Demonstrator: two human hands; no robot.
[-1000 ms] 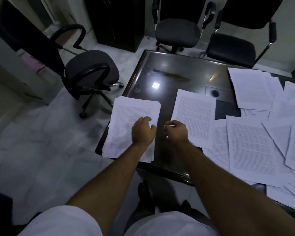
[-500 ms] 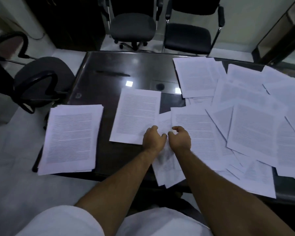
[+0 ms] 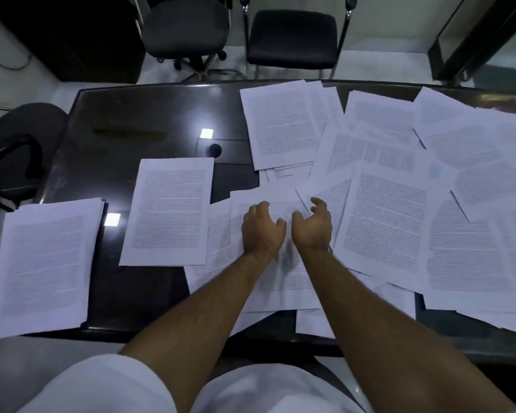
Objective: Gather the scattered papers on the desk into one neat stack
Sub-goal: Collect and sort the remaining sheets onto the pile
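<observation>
1. Both hands sit over the overlapping white printed sheets at the near middle of the dark glossy desk (image 3: pixel 149 114). The left hand (image 3: pixel 261 231) lies palm-down, fingers curled, resting on the topmost central sheet (image 3: pixel 268 204). The right hand (image 3: pixel 313 226) is half-open with fingers hooked, holding nothing.
2. A squared stack of white printed papers (image 3: pixel 42 263) lies at the desk's near-left corner, overhanging the edge. A single printed sheet (image 3: pixel 169 211) lies between it and the hands.
3. Loose sheets (image 3: pixel 399 204) cover the right half of the desk, fanned at differing angles and overlapping; many remain ungathered.
4. Judgement: the step in hand is drawing the central sheets together.
5. Recommended: press flat with the left hand, sweep neighbouring sheets inward with the right, and lift only once the edges align.
6. Risk: sheets overhanging the near edge may slide off if dragged.
</observation>
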